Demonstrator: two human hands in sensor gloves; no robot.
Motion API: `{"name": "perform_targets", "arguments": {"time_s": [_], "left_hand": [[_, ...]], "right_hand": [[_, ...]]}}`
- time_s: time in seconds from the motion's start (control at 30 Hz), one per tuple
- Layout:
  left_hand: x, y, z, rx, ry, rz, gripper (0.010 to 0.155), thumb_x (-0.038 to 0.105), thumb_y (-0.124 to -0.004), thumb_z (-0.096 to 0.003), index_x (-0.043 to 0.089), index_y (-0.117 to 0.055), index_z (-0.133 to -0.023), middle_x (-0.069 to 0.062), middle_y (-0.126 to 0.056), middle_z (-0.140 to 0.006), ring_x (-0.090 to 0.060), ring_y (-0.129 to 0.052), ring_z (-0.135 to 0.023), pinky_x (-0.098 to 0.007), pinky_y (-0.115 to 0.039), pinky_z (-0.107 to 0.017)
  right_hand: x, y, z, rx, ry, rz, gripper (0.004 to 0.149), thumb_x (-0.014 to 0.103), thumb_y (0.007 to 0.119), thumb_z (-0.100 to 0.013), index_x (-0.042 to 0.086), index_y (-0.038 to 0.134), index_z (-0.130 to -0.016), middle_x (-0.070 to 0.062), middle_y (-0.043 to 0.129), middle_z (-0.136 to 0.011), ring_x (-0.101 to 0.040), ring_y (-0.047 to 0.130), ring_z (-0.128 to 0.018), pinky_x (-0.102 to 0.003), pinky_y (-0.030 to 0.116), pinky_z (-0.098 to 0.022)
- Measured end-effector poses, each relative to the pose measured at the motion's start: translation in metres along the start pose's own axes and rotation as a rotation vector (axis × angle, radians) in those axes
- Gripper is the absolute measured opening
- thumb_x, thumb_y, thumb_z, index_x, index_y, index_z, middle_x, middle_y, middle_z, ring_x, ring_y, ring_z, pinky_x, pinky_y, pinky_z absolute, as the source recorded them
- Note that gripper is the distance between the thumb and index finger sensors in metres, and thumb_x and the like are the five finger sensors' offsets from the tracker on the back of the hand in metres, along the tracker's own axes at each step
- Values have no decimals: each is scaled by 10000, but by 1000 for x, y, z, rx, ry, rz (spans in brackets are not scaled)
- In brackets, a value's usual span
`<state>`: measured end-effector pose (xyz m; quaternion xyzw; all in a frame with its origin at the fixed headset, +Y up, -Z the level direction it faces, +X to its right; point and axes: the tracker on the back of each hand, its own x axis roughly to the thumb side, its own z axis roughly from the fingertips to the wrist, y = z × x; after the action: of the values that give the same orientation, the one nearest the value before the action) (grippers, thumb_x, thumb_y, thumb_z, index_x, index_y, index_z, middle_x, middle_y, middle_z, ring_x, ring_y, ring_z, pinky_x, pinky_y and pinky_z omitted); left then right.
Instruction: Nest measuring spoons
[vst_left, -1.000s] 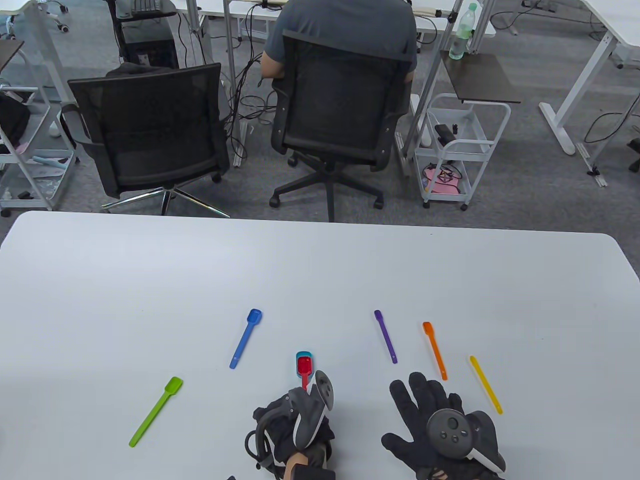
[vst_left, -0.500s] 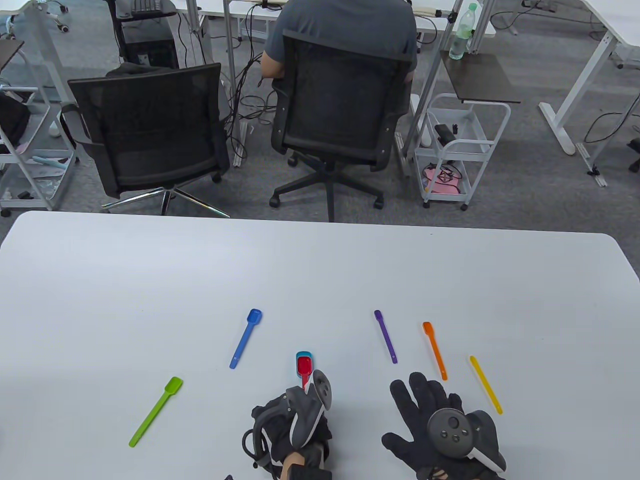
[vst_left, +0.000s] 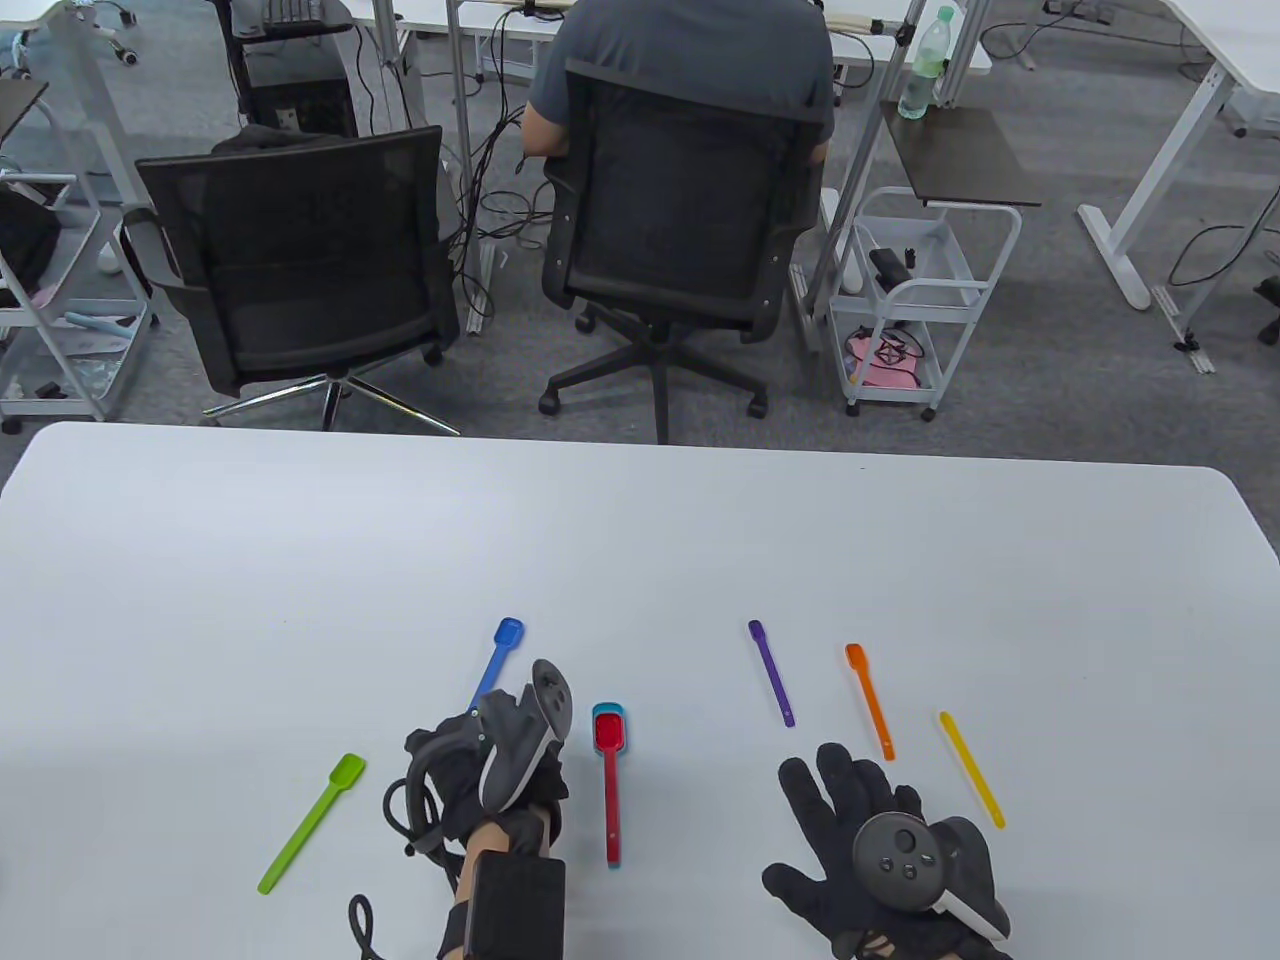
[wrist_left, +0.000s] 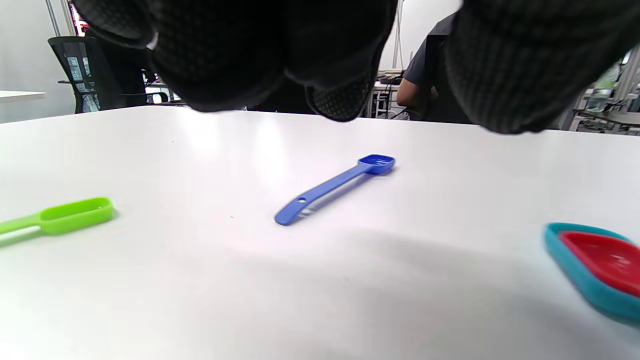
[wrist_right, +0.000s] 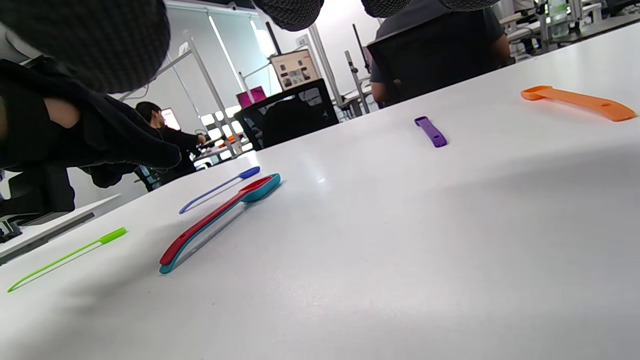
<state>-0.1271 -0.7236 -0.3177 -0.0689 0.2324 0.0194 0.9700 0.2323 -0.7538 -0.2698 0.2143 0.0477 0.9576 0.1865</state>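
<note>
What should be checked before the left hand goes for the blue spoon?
1. Red spoon nested in the teal spoon: ok.
2. Left hand free of any spoon: ok.
3. Blue spoon clear of its neighbours on the table: ok.
4. Fingers above the blue spoon, touching it: not ok.
5. Right hand flat, away from the stack: ok.
6. Green spoon within reach: cannot tell.

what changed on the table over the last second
The left hand let go of the red spoon, nested in the teal spoon, and moved left and forward to hover over the blue spoon, holding nothing. The nested pair now lies free. The right hand rests flat as before; the green, purple, orange and yellow spoons did not move.
</note>
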Motion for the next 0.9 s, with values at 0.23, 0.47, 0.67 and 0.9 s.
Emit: {"name": "perform_targets", "arguments": {"time_s": [0.23, 0.47, 0.67, 0.9], "left_hand": [[-4, -5, -36, -44, -6, -74, 836, 638, -955, -365, 127, -801, -1008, 92, -924, -531, -194, -970, -516, -688, -564, -720], [11, -28, -72, -100, -17, -108, 821, 628, -962, -367, 126, -815, -1000, 90, -925, -529, -196, -969, -517, -693, -558, -721], [10, -46, -88, -137, -9, -105, 792, 613, -968, -372, 124, -839, -980, 93, -927, -522, -192, -969, -514, -692, -560, -722], [6, -60, -96, -148, -1, -120, 746, 587, -970, -387, 114, -866, -953, 97, -928, -509, -187, -973, -505, -688, -571, -718]], "right_hand": [[0, 0, -2, 4, 5, 1, 937, 694, 783, -374, 222, 427, -1100, -271, 331, -1146, -642, 420, -966, -836, 347, -574], [0, 0, -5, 14, 20, -3, 938, 696, 784, -372, 221, 430, -1100, -274, 334, -1146, -643, 428, -966, -836, 357, -574], [-2, 1, -6, 24, 31, -9, 938, 696, 784, -372, 222, 430, -1100, -274, 336, -1146, -643, 431, -965, -835, 359, -576], [-2, 1, -7, 33, 37, -10, 939, 695, 786, -372, 219, 432, -1100, -275, 339, -1145, -643, 435, -965, -834, 363, -576]]}}
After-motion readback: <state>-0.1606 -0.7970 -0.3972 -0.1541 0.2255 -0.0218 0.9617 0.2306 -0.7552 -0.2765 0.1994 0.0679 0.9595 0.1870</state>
